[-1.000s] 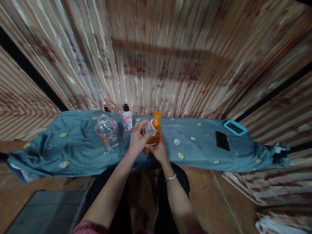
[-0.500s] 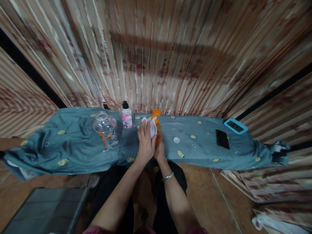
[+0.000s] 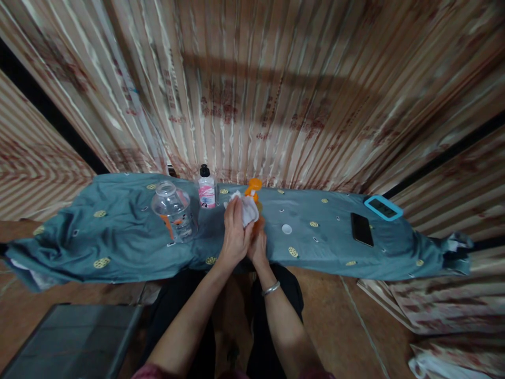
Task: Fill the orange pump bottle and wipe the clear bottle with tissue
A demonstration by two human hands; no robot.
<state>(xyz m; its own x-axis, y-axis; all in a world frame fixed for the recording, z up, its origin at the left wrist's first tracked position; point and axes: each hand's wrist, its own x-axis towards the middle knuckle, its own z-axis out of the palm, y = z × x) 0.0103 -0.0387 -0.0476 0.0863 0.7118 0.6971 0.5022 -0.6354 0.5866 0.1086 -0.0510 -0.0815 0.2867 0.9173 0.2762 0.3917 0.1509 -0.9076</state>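
Observation:
My left hand [image 3: 235,231] is closed on a crumpled white cloth [image 3: 249,209] and presses it against a bottle with an orange top [image 3: 254,187]. Wrapped round the lower part of that bottle is my right hand [image 3: 258,243], with a silver bangle on its wrist. Hands and cloth hide most of the bottle's body. Left of my hands stands a wide clear plastic jar [image 3: 175,216] without a lid. Behind it, a little to the right, is a small bottle with a black cap and pink label [image 3: 206,193].
A green patterned cloth [image 3: 327,247] covers the narrow table. A small white disc [image 3: 286,229] lies right of my hands. Farther right are a black phone [image 3: 362,229] and a blue-framed digital clock [image 3: 383,207]. Curtains [image 3: 252,95] hang behind, and a dark box [image 3: 74,342] stands lower left.
The white cloth has shifted slightly right and down over the bottle, covering more of its front. Both hands keep their hold. The other things stay in place; the view moved slightly.

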